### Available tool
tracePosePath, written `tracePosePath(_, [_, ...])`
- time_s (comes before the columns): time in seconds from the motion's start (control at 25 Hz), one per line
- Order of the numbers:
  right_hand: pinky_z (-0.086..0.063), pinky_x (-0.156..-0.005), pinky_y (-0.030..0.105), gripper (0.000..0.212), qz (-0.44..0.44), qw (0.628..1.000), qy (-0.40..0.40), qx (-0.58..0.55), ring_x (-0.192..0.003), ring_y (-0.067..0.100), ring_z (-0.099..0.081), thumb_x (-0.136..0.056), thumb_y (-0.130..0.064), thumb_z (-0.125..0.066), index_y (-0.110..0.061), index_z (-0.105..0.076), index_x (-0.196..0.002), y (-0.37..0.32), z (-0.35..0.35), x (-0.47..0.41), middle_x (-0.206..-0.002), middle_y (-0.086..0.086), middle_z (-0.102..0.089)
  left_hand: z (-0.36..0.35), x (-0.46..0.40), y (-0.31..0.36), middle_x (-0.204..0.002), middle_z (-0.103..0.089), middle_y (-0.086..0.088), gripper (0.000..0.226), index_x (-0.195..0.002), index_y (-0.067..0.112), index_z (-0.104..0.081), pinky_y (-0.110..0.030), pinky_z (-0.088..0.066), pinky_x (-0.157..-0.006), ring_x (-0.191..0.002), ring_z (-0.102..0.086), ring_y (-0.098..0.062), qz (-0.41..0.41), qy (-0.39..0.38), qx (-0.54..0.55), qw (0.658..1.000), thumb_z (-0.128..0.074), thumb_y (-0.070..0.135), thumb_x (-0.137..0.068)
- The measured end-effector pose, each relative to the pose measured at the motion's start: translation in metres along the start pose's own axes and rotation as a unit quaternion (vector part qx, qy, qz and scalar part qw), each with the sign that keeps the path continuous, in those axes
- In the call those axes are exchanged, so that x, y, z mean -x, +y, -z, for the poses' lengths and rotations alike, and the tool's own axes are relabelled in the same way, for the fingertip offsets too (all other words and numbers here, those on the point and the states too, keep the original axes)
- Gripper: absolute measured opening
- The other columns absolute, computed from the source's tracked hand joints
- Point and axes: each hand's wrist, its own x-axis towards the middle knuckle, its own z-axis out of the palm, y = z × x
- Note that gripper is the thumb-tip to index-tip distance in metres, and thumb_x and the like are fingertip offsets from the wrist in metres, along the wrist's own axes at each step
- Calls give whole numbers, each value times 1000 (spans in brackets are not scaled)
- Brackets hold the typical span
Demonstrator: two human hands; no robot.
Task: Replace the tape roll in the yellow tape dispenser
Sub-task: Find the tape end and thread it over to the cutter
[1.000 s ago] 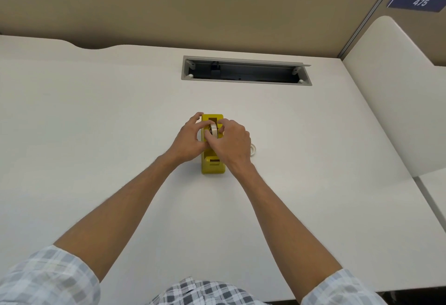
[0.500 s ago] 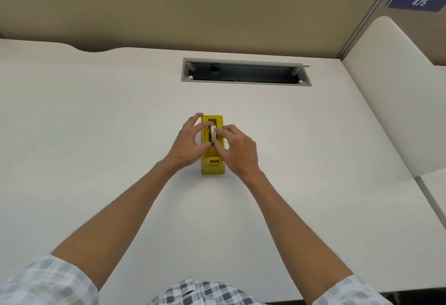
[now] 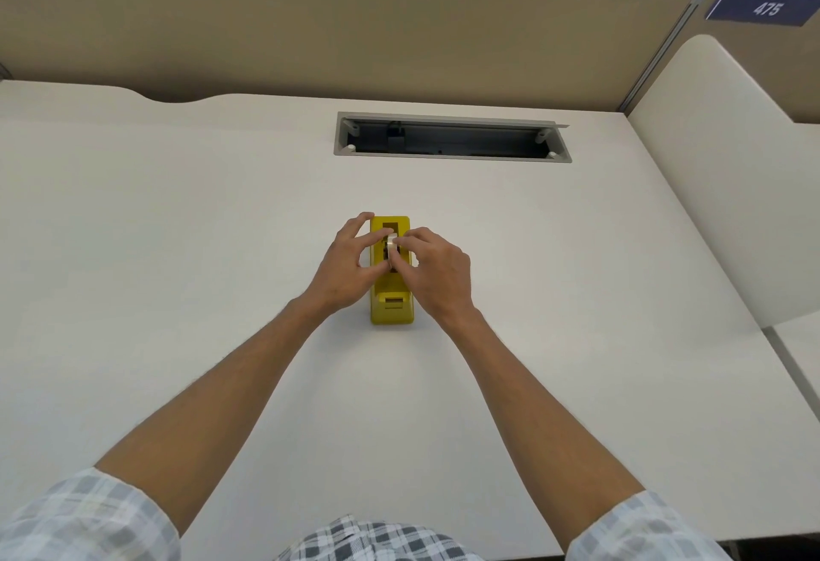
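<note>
The yellow tape dispenser [image 3: 392, 309] stands in the middle of the white desk [image 3: 177, 249], its cutter end toward me. A pale tape roll [image 3: 391, 243] sits upright in its open top slot, partly sunk in. My left hand [image 3: 348, 269] comes in from the left, with forefinger and thumb on the roll and the other fingers against the dispenser's left side. From the right, my right hand [image 3: 439, 272] pinches the roll with its fingertips. Both hands hide most of the roll and the dispenser's middle.
A long open cable slot [image 3: 452, 138] is cut into the desk behind the dispenser. A tan partition [image 3: 355, 27] closes the back, and a cream side panel [image 3: 719, 170] closes the right. The desk's near edge runs just above my lap.
The roll has gone lower into the dispenser's slot. My right hand has slid right and down and now covers a second roll seen beside it earlier.
</note>
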Motion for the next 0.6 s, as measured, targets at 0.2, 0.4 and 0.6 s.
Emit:
tracePosePath(0.2, [-49,-53,31,17,28,999,-12,23,-76,21,-66,-94,-25,-62,-15,-75,-94,-1,2,0,-97,0,-71,0,-5,-5,-157,-27,2,50,-136,25,-52,-44,-27,-114,-145,-21,-21,1,-4,-14,1000,-62,39,-89])
tracePosePath(0.4, [-45,-52,30,15,26,999,-12,22,-74,23,-65,-94,-21,-62,-14,-75,-91,-2,4,-3,-95,1,-71,-3,-5,-9,-156,-27,3,52,-136,25,-52,-42,-27,-114,-145,-22,-20,-1,-2,-13,1000,-61,42,-88])
tracePosePath(0.6, [-46,-54,29,19,19,999,-25,26,-76,21,-65,-96,-24,-57,-14,-74,-96,-3,4,-5,-97,-1,-70,-3,-7,-9,-157,-27,3,51,-137,26,-52,-44,-25,-114,-146,-20,-20,1,-4,-21,1000,-61,42,-89])
